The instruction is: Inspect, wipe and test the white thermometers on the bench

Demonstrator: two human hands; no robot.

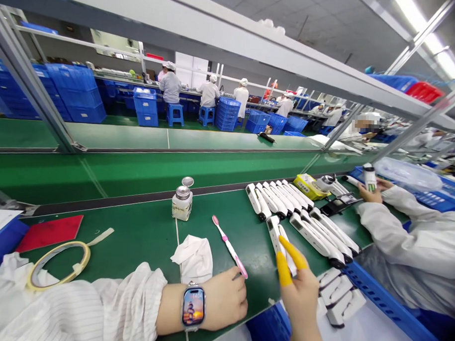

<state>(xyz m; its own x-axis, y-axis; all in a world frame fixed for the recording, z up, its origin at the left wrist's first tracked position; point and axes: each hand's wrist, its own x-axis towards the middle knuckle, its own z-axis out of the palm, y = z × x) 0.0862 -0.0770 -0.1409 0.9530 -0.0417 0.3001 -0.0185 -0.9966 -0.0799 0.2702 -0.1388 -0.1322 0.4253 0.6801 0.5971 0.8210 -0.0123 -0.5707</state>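
My left hand [225, 299], with a watch on its wrist, lies at the bench's front edge, fingers curled under. A small dark tip shows by its thumb; what the fingers hold is hidden. A pink-and-white toothbrush [228, 245] lies with its handle end beside this hand. Yellow covers sit on the thumb and index finger of my right hand [300, 287]. These two fingers straddle a white handheld device [273, 229] lying on the bench, one on each side. Beyond it lie two rows of similar white devices [314, 238] with black ends.
On the green bench are a white cloth [196, 259], a pump bottle [182, 203] with its lid up, a tape roll [39, 266] and a red sheet [49, 232]. A blue crate [394, 305] holds more white devices. At right, a co-worker's hands [372, 194] hold a white-and-black item.
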